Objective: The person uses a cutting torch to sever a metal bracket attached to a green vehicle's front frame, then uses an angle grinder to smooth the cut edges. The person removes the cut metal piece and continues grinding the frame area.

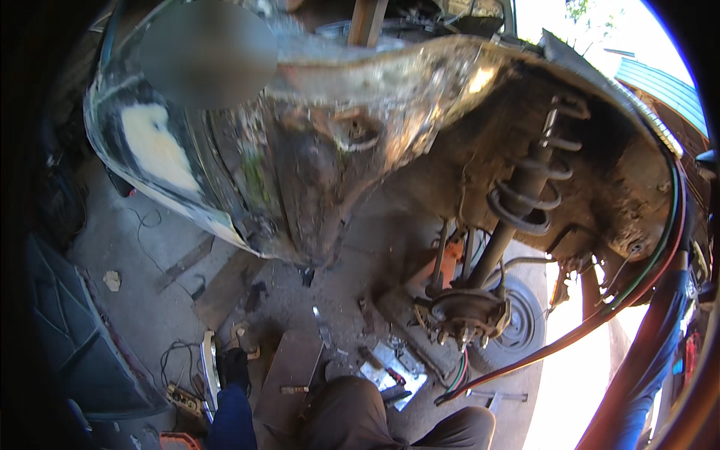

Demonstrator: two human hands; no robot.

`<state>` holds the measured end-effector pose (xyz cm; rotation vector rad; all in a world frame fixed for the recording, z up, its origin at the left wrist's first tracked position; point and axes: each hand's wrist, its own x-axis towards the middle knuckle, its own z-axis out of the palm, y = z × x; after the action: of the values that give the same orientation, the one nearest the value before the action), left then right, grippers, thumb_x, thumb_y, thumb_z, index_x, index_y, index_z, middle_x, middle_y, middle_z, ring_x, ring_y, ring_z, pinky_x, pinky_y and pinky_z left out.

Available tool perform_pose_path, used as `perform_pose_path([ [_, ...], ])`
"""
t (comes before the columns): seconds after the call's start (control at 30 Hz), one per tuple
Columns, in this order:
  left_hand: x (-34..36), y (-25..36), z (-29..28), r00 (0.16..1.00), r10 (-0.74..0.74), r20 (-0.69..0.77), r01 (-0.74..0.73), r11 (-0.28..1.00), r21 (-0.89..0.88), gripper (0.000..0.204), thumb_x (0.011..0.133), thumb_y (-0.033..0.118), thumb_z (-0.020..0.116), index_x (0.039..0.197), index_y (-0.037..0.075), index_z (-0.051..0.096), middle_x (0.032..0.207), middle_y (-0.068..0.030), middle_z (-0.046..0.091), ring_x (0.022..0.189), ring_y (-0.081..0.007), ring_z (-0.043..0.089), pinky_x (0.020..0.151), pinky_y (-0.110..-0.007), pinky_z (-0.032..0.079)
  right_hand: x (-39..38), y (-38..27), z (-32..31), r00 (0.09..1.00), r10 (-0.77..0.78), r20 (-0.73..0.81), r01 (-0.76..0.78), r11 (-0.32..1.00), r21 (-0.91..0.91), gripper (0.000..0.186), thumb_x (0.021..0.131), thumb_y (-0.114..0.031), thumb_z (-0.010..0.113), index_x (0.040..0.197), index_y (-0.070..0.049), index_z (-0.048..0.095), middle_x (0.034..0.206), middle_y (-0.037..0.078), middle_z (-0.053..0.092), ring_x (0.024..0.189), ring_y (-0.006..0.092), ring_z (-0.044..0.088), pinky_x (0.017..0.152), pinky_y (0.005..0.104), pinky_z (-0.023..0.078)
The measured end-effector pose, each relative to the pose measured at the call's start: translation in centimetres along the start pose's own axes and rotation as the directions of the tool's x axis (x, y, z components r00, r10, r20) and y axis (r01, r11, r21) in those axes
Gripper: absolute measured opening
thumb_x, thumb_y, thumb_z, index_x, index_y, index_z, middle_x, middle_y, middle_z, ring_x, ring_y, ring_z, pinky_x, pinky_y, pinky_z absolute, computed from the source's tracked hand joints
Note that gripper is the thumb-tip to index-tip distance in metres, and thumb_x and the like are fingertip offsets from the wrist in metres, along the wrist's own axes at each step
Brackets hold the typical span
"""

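My left hand (236,367), in a dark glove below a blue sleeve, reaches low toward the floor. A pale, curved metal strip (210,367) lies right beside it; whether the hand touches the strip is unclear. The glove is too dark to show how its fingers lie. At the right edge a blue sleeve (645,375) rises past the wheel arch, but I see no hand at its end. Ahead is a rusty, stripped car body (322,150) with a pale filler patch (157,146). A coil-spring strut (517,202) and wheel hub (469,311) hang in the arch.
Red and green hoses (570,330) curve down from the fender. A wheel (517,315) lies behind the hub. A dark panel (90,345) stands at left. Boards (289,375), a shiny sheet with tools (394,371) and cables (176,360) lie around my knees.
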<state>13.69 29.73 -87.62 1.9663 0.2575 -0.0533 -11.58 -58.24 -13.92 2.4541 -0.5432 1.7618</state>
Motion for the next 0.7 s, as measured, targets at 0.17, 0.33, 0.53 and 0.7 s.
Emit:
perform_pose_path([
  [0.17,-2.3,14.6,-1.8,0.881,0.405,-0.246,-0.430,0.901,-0.058,0.026,0.108,0.012,0.067,0.130,-0.002,0.068,0.121,-0.0122,0.072,0.110,-0.0226,0.069,0.097,-0.036,0.054,5.6,5.6,0.3,0.996,0.072,0.053,-0.082,0.971,0.226,0.049,0.119,-0.040,0.051,0.140,-0.001,0.073,0.116,0.019,0.081,0.101,0.0247,0.075,0.096,0.0371,0.055],
  [0.33,-5.1,34.9,-1.7,0.760,0.587,-0.280,-0.632,0.768,-0.103,0.038,0.104,0.010,0.071,0.140,-0.002,0.064,0.130,-0.0153,0.070,0.124,-0.0267,0.067,0.110,-0.040,0.050,5.7,6.0,0.0,0.979,-0.162,0.123,0.186,0.958,-0.217,0.040,0.114,-0.018,0.054,0.150,-0.002,0.059,0.128,0.026,0.074,0.115,0.0422,0.073,0.099,0.0476,0.058],
  [0.53,-10.4,57.2,0.2,0.246,0.941,-0.233,-0.967,0.255,0.008,0.048,0.096,0.014,0.084,0.140,0.001,0.067,0.137,-0.0162,0.070,0.130,-0.0330,0.066,0.115,-0.046,0.050,3.9,2.6,0.8,0.945,-0.326,0.036,0.295,0.795,-0.530,0.040,0.112,-0.020,0.055,0.150,-0.008,0.061,0.116,0.025,0.078,0.105,0.0453,0.076,0.092,0.0492,0.060],
  [0.7,-12.4,71.7,5.5,-0.095,0.959,-0.266,-0.994,-0.078,0.076,0.052,0.095,0.018,0.085,0.141,0.004,0.067,0.135,-0.0171,0.070,0.129,-0.0383,0.066,0.113,-0.047,0.051,3.8,1.6,1.1,0.952,-0.306,0.000,0.268,0.834,-0.483,0.033,0.117,-0.023,0.046,0.139,-0.007,0.066,0.095,0.023,0.073,0.084,0.0440,0.070,0.077,0.0526,0.055],
])
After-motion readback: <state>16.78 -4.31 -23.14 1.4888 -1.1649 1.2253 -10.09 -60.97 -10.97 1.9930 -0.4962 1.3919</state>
